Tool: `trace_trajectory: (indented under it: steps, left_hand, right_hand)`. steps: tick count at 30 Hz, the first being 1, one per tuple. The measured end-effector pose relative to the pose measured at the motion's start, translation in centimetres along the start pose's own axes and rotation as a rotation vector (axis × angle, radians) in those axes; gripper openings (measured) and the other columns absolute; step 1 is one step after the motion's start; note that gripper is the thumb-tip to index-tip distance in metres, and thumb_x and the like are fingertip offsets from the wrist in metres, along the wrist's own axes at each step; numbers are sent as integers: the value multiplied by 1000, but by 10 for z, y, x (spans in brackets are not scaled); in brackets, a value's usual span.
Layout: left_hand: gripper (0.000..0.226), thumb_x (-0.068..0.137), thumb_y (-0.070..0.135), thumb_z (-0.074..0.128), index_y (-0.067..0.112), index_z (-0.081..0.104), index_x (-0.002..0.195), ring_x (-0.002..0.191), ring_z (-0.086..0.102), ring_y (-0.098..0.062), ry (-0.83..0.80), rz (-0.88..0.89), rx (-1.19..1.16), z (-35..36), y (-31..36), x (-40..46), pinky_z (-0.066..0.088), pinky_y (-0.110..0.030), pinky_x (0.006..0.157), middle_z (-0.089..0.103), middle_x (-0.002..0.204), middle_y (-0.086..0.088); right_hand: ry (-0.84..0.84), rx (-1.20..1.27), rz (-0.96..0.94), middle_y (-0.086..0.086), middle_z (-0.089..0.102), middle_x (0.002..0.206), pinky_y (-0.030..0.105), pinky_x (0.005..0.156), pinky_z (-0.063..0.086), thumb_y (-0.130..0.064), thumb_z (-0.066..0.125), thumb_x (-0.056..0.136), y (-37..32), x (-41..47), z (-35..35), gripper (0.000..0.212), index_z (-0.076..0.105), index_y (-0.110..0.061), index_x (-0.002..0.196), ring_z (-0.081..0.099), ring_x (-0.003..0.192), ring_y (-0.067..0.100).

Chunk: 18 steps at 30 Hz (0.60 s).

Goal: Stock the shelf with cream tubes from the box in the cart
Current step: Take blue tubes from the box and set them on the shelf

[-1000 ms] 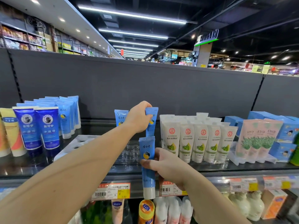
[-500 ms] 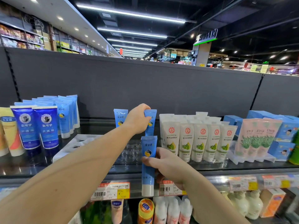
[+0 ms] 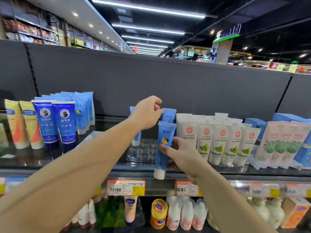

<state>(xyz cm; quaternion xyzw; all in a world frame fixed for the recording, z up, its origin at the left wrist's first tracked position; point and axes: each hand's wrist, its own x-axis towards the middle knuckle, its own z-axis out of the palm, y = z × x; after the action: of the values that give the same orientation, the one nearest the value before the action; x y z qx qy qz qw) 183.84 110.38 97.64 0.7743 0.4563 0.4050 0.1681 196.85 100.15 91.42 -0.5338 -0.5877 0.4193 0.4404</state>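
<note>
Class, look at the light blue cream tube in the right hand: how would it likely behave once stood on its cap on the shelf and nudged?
The light blue cream tube is tall over a narrow white cap, so it would probably tip easily. Its flat crimped top suggests a soft body that gives under the right hand. Its glossy surface may be slightly slippery.

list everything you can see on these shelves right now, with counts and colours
held cream tube: 1, light blue, white cap down, at shelf front
standing cream tubes: 2 visible, light blue, behind the hands
clear tray: 1, transparent, under those tubes
white tubes: several rows, white with green, right of centre
pink tubes: about 3, pink, far right
dark blue tubes: 2, left
yellow tubes: 2, far left
price tags: several, orange-yellow, shelf edge
left hand: loosely open, above a standing tube
right hand: grips held tube
</note>
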Motion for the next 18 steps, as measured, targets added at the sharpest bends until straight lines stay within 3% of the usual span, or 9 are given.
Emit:
trace_trajectory:
  steps: [2, 4, 6, 8, 14, 18]
  left_hand:
    - [20, 95, 35, 55, 19, 65, 101, 79, 61, -12, -80, 11, -23, -19, 5, -6, 57, -32, 72, 65, 91, 5]
    - [36, 92, 48, 55, 16, 69, 88, 68, 56, -10, -240, -14, -21, -37, 10, -11, 54, -27, 61, 60, 75, 3]
    - [36, 88, 52, 60, 18, 72, 87, 66, 55, -6, -354, 5, 33, -49, 12, -15, 50, -22, 60, 63, 78, -2]
    - [20, 86, 43, 67, 23, 73, 87, 64, 55, -3, -394, 52, 50, -56, 11, -16, 51, -20, 61, 66, 80, -1]
    - [11, 83, 35, 72, 25, 73, 88, 73, 61, -7, -433, 70, 57, -60, 4, -9, 52, -22, 65, 72, 89, 1]
    - [11, 81, 31, 76, 20, 75, 84, 74, 65, -7, -353, 77, 34, -70, 8, 2, 53, -21, 65, 73, 87, 0]
  right_hand:
    - [69, 16, -30, -4, 70, 102, 34, 79, 59, -33, 65, 89, -1, 6, 5, 22, 61, -24, 109, 67, 96, 15]
    - [106, 40, -60, -4, 72, 101, 39, 84, 58, -32, 67, 88, -3, 10, 10, 19, 64, -26, 106, 67, 97, 16]
    - [107, 56, -89, -4, 73, 99, 39, 83, 57, -32, 68, 88, -5, 14, 14, 17, 66, -27, 104, 69, 95, 17]
    - [106, 63, -109, -3, 73, 97, 39, 82, 58, -32, 68, 88, -8, 17, 17, 16, 67, -27, 102, 70, 93, 19]
    - [130, 40, -102, -5, 73, 93, 29, 71, 57, -28, 69, 87, -10, 23, 22, 17, 66, -26, 104, 70, 86, 16]
    - [183, 3, -91, -8, 69, 99, 27, 74, 54, -24, 70, 87, -7, 24, 23, 34, 58, -27, 118, 67, 91, 14]
